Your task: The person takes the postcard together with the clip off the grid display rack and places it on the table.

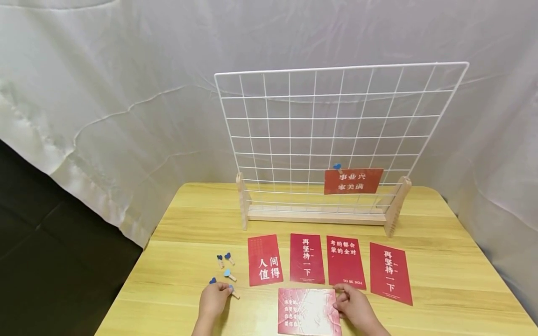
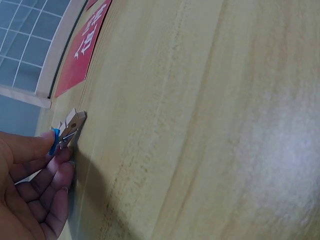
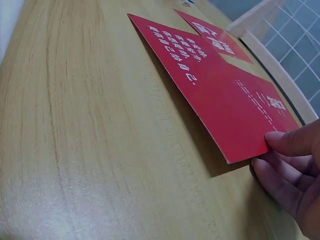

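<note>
My left hand [image 1: 214, 301] pinches a small wooden clothespin [image 2: 74, 124] with a blue heart on it, thumb against the heart. Close to that hand lie several more heart clothespins [image 1: 229, 275], some dark blue and one light blue. My right hand [image 1: 356, 308] grips the right edge of a red card [image 1: 308, 311] with white writing, thumb on top and fingers beneath. In the right wrist view this card [image 3: 215, 105] is tilted, raised off the table at the held edge, with a shadow under it. Glare washes out part of its print in the head view.
Red cards [image 1: 265, 261] lie in a row behind the hands. Farther back a white wire grid [image 1: 311, 126] stands in wooden feet [image 1: 397, 205]. One red card [image 1: 354, 181] hangs on it from a blue heart clothespin [image 1: 337, 166]. Pale cloth [image 1: 126, 84] surrounds the wooden table [image 1: 176, 261].
</note>
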{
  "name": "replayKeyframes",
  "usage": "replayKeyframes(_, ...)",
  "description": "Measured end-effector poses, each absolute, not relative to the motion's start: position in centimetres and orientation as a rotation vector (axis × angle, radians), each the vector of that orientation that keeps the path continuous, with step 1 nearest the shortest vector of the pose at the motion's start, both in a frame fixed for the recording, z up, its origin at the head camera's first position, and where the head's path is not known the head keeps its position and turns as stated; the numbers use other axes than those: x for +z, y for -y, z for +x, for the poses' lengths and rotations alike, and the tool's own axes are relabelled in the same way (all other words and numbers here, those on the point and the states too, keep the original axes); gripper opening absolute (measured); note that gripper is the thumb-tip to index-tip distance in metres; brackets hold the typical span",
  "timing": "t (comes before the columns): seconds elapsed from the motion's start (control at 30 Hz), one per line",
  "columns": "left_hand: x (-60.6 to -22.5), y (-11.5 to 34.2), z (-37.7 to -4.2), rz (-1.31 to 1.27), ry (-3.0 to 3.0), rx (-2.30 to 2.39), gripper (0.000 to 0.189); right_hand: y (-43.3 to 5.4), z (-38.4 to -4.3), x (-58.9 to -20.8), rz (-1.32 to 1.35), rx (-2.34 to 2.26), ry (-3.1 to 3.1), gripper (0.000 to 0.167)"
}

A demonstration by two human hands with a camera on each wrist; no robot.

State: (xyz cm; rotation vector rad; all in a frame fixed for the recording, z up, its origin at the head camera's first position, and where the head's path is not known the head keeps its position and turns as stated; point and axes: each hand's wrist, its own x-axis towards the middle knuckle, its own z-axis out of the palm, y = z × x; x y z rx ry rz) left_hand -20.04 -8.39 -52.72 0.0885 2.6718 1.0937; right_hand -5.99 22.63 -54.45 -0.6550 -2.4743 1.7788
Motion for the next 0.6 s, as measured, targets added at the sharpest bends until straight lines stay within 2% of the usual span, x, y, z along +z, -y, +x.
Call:
replayKeyframes(0.3, -52.1, 8.4, -20.1, 0.166, -2.684, 1.089, 0.015, -22.8, -6.1, -53.9, -0.643, 1.719, 2.551, 0.036)
replayKeyframes(0.6, -51.4, 8.5, -20.5, 0.243, -2.628, 1.274, 0.022, -23.7, -5.9, -53.3, -0.687, 1.745, 2.483, 0.035)
